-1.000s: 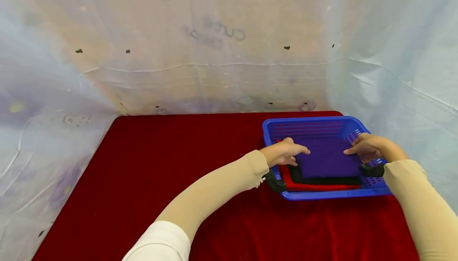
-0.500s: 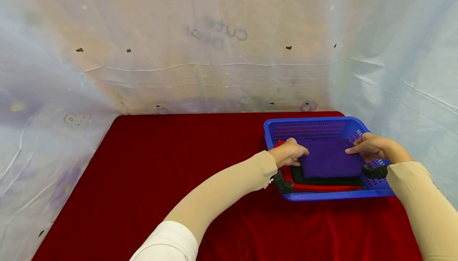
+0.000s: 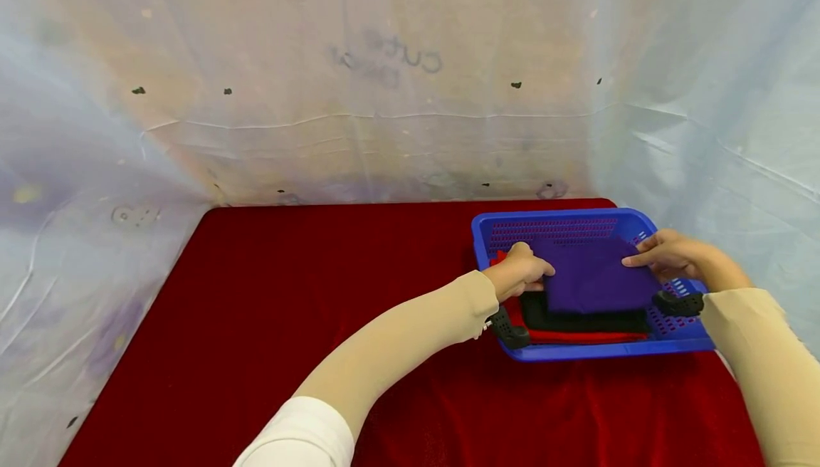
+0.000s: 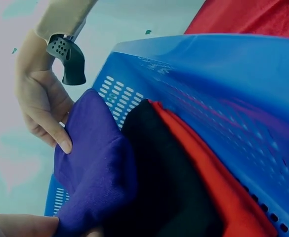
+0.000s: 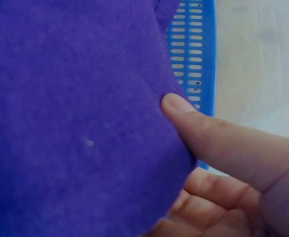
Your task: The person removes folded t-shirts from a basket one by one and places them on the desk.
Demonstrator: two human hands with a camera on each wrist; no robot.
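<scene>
- Folded purple fabric cloth (image 3: 596,275) lifted at the top of a stack inside the blue perforated plastic basket (image 3: 564,223), near the right end of the red velvet-covered counter (image 3: 307,289).
- Left hand (image 3: 517,273) gripping the cloth's left edge, fingers curled round it.
- Right hand (image 3: 666,257) pinching the right edge, thumb (image 5: 193,123) on top, fingers (image 5: 218,190) underneath.
- Below: folded black cloth (image 3: 576,321), then folded red cloth (image 3: 576,337).

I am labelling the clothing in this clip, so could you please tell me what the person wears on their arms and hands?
Both hands, left hand and right hand, are bare. Snug beige sleeves reach the wrists, white fabric shows at the left upper arm, and a black perforated camera mount sits under each wrist.
</scene>
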